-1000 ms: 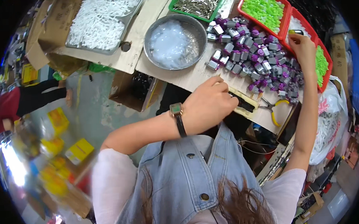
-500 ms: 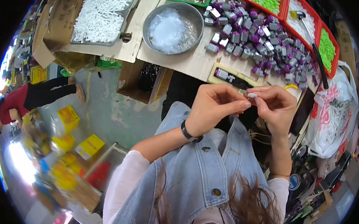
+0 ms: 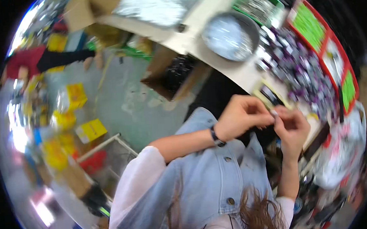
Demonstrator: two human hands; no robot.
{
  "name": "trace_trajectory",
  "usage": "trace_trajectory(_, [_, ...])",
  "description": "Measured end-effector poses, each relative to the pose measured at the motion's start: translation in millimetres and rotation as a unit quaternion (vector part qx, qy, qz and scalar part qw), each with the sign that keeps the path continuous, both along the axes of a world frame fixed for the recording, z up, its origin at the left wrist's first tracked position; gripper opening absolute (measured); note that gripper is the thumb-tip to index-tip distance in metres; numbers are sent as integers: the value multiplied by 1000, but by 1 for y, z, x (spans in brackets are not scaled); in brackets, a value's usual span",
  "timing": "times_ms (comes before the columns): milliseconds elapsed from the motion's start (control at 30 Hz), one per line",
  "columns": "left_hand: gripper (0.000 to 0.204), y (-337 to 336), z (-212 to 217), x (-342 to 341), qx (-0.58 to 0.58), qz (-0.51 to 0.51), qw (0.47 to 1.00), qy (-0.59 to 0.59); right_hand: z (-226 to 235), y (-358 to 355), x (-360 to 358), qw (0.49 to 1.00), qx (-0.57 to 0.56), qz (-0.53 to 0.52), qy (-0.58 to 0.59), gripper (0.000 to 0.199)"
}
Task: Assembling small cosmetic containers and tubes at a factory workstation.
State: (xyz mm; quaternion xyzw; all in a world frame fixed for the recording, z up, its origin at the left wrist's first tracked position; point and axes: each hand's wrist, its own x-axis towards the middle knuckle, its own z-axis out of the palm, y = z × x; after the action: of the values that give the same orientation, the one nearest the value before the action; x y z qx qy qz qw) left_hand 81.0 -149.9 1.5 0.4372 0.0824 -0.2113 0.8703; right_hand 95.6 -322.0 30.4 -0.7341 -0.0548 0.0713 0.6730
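Note:
My left hand point(image 3: 241, 116) and my right hand point(image 3: 291, 128) meet in front of my chest, just below the table edge. Between their fingertips sits a small pale part point(image 3: 274, 113), pinched from both sides. A dark watch band circles my left wrist. Just beyond the hands lies a heap of small purple and silver parts point(image 3: 300, 70) on the table point(image 3: 239, 73). The picture is blurred, so the small part's shape is unclear.
A round metal bowl point(image 3: 230, 35) holds pale bits. Red trays point(image 3: 310, 25) with green and white pieces line the table's right side. An open cardboard box point(image 3: 173, 74) stands on the floor, yellow packets point(image 3: 79, 115) lie at left, and a white plastic bag point(image 3: 345, 156) hangs at right.
My right hand came back from the red trays to meet my left hand at my chest. The view has since swung right and blurred.

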Motion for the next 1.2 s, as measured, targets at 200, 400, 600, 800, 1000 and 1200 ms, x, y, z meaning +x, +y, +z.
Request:
trace_trajectory(200, [12, 15, -1, 5, -28, 29, 997, -62, -16, 15, 2, 997, -2, 3, -76, 13])
trace_trajectory(400, [13, 19, -3, 4, -40, 63, 992, -100, -21, 21, 6, 998, 12, 6, -66, 14])
trace_trajectory(600, [13, 9, -5, 12, -4, 59, 988, -143, -22, 17, 7, 996, -3, -58, -68, 11])
trace_trajectory(800, [14, -2, -2, 19, -32, 20, 997, -67, -30, -2, 9, 981, -47, 6, -188, 14])
trace_trajectory(1000, [29, -22, -4, 16, -34, 65, 995, -67, -32, -22, 2, 989, -69, -13, -133, 15])
trace_trajectory(1200, [42, -24, -26, 15, 50, 3, 998, -28, -28, -26, -9, 994, -109, -11, -10, 11])
